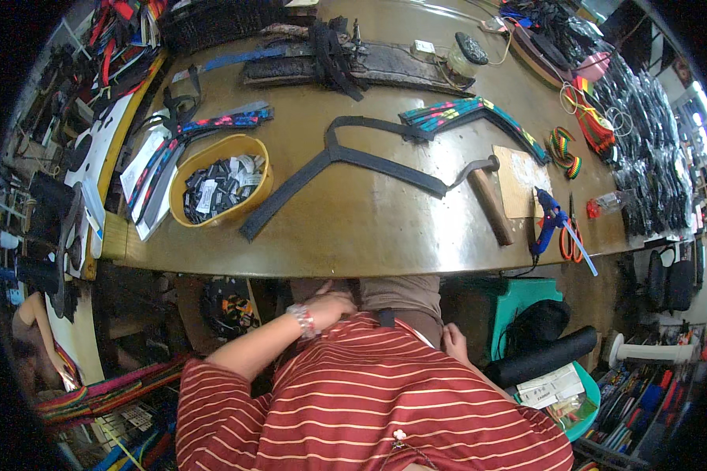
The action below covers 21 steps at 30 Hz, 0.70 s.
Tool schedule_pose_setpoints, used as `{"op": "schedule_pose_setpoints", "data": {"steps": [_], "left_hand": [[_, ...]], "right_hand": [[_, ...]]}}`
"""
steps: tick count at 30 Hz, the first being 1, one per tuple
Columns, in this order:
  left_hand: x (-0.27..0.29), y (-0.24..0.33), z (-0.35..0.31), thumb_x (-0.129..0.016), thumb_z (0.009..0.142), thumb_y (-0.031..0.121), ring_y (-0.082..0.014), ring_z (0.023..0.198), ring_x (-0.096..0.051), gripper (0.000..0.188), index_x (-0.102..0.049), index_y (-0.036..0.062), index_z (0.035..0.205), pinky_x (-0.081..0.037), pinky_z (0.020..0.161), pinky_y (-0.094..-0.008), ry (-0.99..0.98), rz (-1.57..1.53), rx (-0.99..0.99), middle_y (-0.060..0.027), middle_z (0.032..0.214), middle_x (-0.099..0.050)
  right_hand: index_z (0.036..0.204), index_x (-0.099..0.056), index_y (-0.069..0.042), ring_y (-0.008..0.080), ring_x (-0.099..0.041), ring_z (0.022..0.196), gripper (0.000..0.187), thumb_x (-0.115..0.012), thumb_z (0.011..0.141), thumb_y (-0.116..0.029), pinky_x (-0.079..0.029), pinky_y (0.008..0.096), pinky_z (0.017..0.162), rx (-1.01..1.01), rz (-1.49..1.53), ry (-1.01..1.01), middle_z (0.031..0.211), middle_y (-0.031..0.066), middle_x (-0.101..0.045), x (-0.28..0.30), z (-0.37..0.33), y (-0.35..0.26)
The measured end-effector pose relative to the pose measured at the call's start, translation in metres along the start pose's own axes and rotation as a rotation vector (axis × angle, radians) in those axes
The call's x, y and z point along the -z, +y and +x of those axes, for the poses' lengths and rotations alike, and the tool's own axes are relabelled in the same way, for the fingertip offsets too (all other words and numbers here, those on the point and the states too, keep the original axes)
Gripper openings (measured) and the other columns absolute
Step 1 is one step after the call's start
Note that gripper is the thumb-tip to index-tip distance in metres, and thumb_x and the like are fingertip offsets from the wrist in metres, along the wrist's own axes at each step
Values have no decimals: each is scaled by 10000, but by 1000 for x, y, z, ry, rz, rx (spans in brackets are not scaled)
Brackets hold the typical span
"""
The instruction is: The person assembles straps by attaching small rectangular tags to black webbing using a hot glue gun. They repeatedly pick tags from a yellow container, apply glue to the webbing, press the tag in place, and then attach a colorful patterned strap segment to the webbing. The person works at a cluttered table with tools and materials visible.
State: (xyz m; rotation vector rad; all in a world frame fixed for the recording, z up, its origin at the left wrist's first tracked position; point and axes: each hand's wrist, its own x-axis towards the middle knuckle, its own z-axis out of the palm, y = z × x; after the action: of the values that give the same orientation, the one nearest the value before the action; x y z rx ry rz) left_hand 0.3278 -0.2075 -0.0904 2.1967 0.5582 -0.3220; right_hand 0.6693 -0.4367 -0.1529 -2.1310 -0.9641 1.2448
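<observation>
My left hand (330,308), a beaded bracelet on its wrist, lies on my lap below the table edge, fingers loosely stretched and holding nothing. Beside my right thigh is my right hand (453,343), low and partly hidden, so its fingers cannot be made out. On the table in front of me lies a black Y-shaped strap (334,153) with a loop at its top. To its right are a hammer (491,206) with a wooden handle, a blue glue gun (550,216) with a glue stick in it, and orange-handled scissors (571,242).
A yellow tub (265,184) of small dark labels stands left, near patterned straps (228,120). More patterned straps (479,111) lie behind the hammer. A brown board (518,184) is under the glue gun. A green stool (518,302) stands below the table, at right.
</observation>
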Motion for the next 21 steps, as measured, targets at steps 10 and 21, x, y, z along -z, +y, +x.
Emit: {"op": "schedule_pose_setpoints", "data": {"steps": [10,21], "left_hand": [[-28,-176,-46,-451,889,136,-314,1087,-544,316,-581,8,1147,-426,909,-422,1169,-273,676,-213,1146,-576],[-35,-190,-5,-462,942,225,-250,949,-581,307,-561,20,1149,-454,836,-366,1041,-304,720,-128,1036,-613]], "right_hand": [[1239,-513,-22,405,-492,1140,372,-484,891,-153,-393,466,977,625,-566,-432,1272,229,-507,-131,84,-203],[1295,-470,-6,359,-470,1207,427,-395,959,-258,-356,415,1026,468,-702,-369,1295,230,-502,-213,182,-185]]}}
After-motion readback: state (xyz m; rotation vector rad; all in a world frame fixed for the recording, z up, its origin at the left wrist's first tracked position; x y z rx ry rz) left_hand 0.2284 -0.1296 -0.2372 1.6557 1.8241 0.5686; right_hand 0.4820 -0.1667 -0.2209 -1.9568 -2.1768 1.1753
